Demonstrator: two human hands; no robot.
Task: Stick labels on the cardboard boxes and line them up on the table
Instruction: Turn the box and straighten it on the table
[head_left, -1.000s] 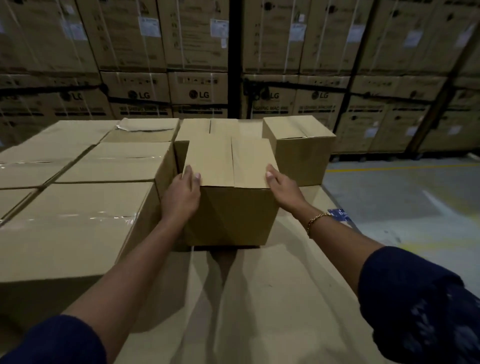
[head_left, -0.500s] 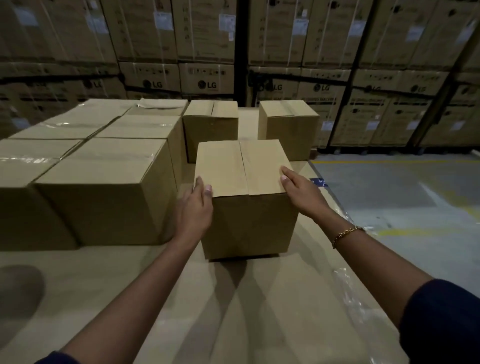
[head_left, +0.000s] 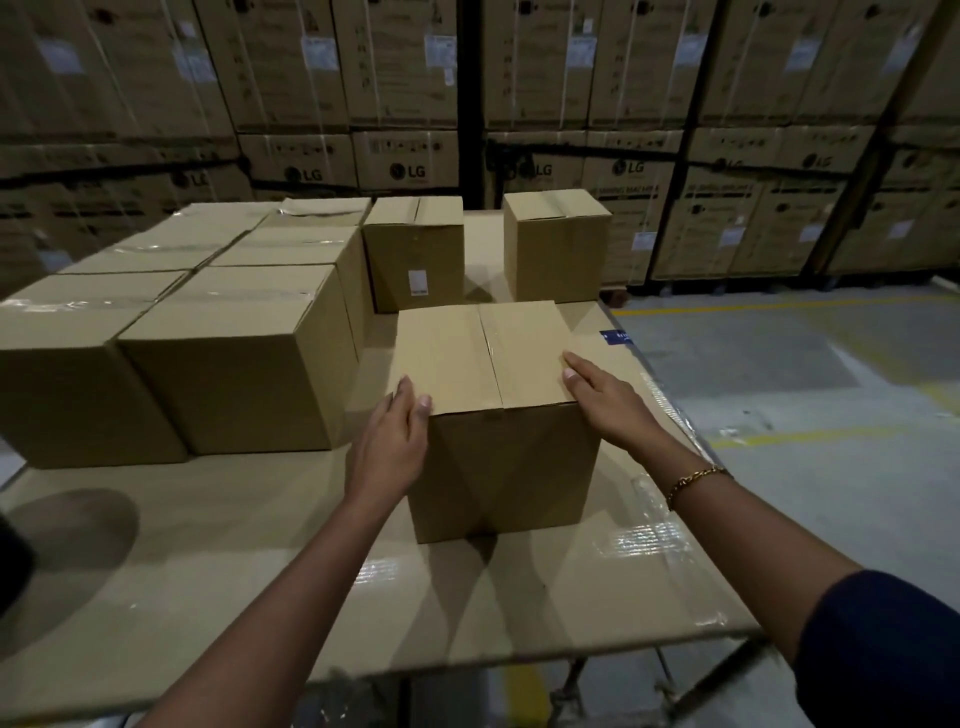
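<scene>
At the left of the frame a block of big boxes, sealed with clear tape, stands on the table, which is covered in cardboard. Across the top of the frame, stacked cartons are printed "LG" and carry small white stickers too blurred to read. Just left of centre, the left hand lies flat against the left side of the box, fingers straight, their tips at its top edge. This box stands upright in the middle of the frame, near the table's right edge, with no label on the faces in view. Behind it a second small box bears a white label, its print illegible; a third box stands apart to the right. The right hand presses the box's upper right edge with straight fingers, a gold bracelet at the wrist. A blue tag with unreadable writing lies at the table's right edge. The floor at right has yellow lines.
</scene>
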